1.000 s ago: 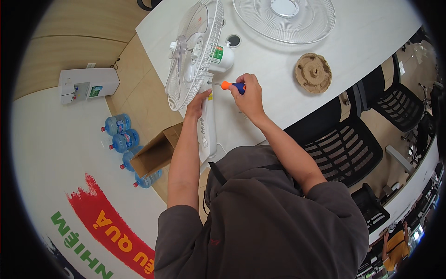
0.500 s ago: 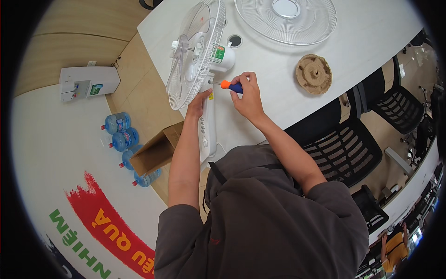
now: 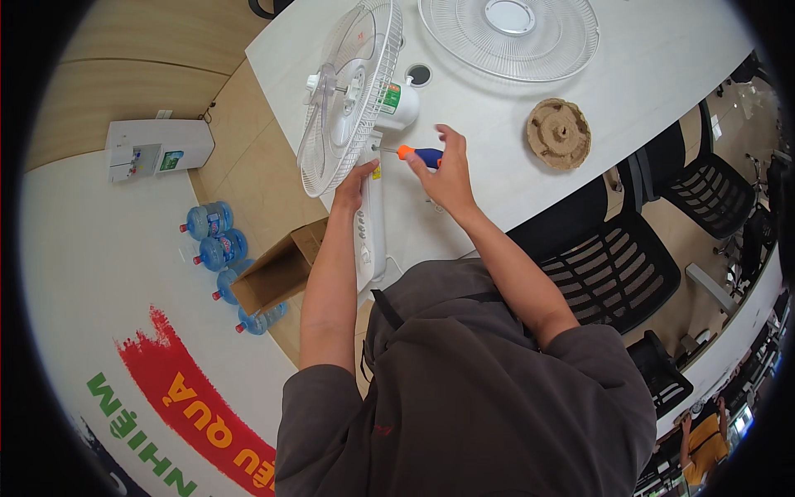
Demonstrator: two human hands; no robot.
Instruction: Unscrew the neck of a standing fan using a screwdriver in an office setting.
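Head view shows a white fan (image 3: 352, 108) lying on its side at the near edge of the white surface (image 3: 662, 74), its wire cage facing left over the edge and its stand (image 3: 370, 224) running back toward the person. The left hand (image 3: 356, 184) presses against the top of the stand just under the cage, fingers wrapped and bracing it. The right hand (image 3: 447, 174) pinches a screwdriver (image 3: 414, 153) with an orange and blue handle between thumb and forefingers, the other fingers spread loose above it; the metal tip points left and meets the neck of the fan, just below the motor housing.

To do this well, the shaft should stay in line with the screw and square to the neck, with steady push along the axis so the tip does not slip out; the left hand should hold the stand firm, since much of the cage overhangs the edge and could rock.

Farther back on the surface lie a loose front grille (image 3: 509, 33) and a round brown cardboard piece (image 3: 559, 132), both well apart from the work. Black chairs (image 3: 613, 265) stand to the right; an open cardboard box (image 3: 277, 269) and blue water bottles (image 3: 217, 244) sit on the floor to the left.
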